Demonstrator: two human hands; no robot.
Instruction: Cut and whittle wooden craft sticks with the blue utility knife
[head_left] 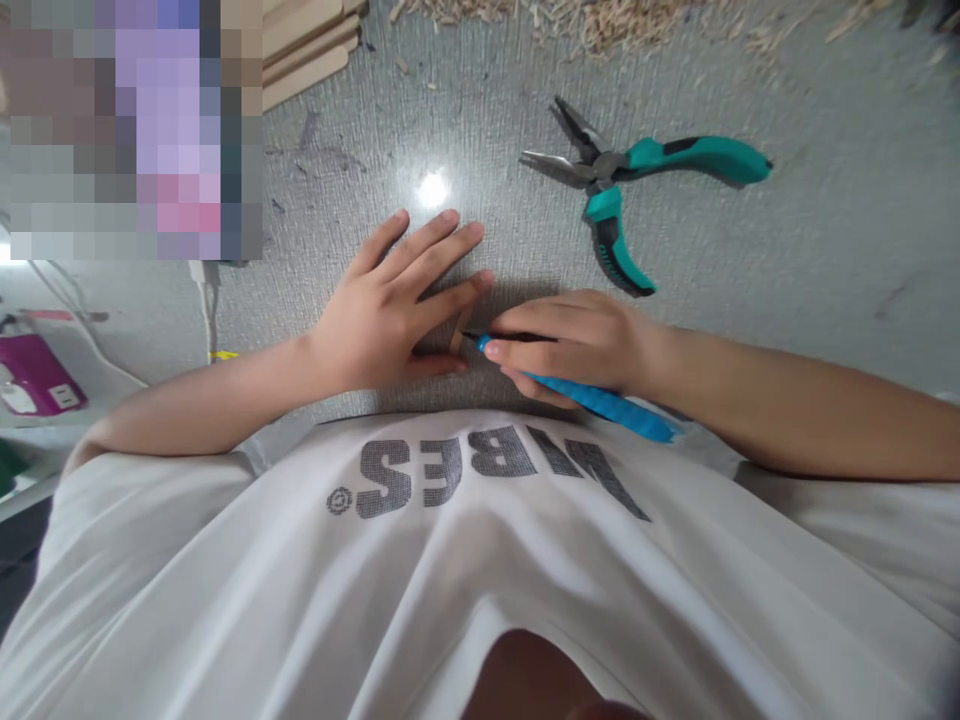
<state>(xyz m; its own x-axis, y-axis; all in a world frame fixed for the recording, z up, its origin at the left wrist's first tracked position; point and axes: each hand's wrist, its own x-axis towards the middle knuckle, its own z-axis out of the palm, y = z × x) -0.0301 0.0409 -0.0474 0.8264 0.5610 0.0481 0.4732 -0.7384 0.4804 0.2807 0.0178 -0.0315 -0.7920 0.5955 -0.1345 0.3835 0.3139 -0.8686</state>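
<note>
Fingers [439,248] of the left hand [379,315] are spread flat, apparently to pin a small wooden strip [458,335] to the table [787,300], while a blue craft knife [600,403] is gripped tightly in the right hand [581,345], its tip set against the strip.

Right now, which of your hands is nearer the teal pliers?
Right. The right hand, its grip closed on the blue knife, sits just on the near side of the teal pliers, by the lower handle. The left hand lies flat farther off, to their left.
</note>
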